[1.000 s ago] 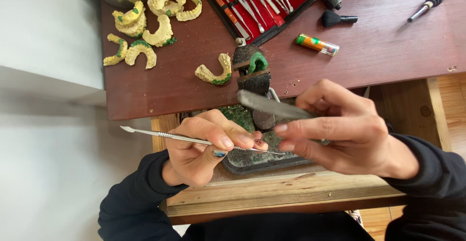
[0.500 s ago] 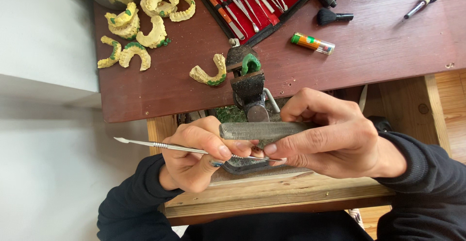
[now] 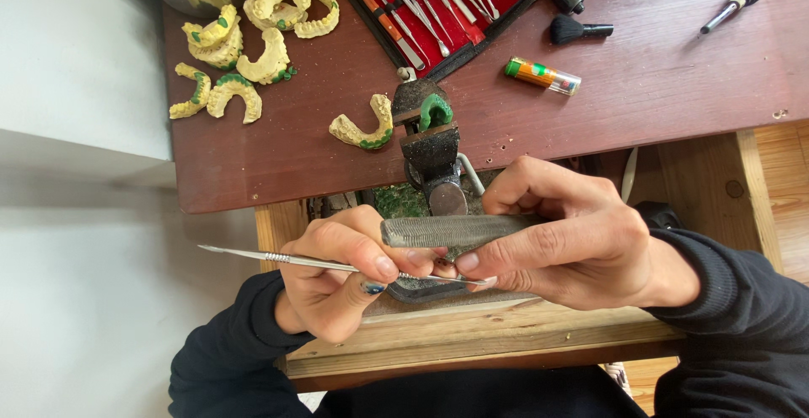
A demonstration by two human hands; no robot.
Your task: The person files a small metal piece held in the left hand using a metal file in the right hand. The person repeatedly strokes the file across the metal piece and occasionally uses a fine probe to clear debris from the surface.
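A small cylindrical tube with an orange-and-green label (image 3: 540, 75) lies just right of the open red-lined tool case (image 3: 438, 5).

Left hand (image 3: 333, 279) pinching thin metal pick (image 3: 278, 258), right hand (image 3: 565, 237) gripping flat file (image 3: 455, 230) (horizontal), small vise (image 3: 431, 152) behind

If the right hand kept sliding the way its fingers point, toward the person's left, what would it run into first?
Most likely the left hand: the right hand, holding the flat file, already has fingertips almost at the left thumb. Depth is unclear, so contact is uncertain.
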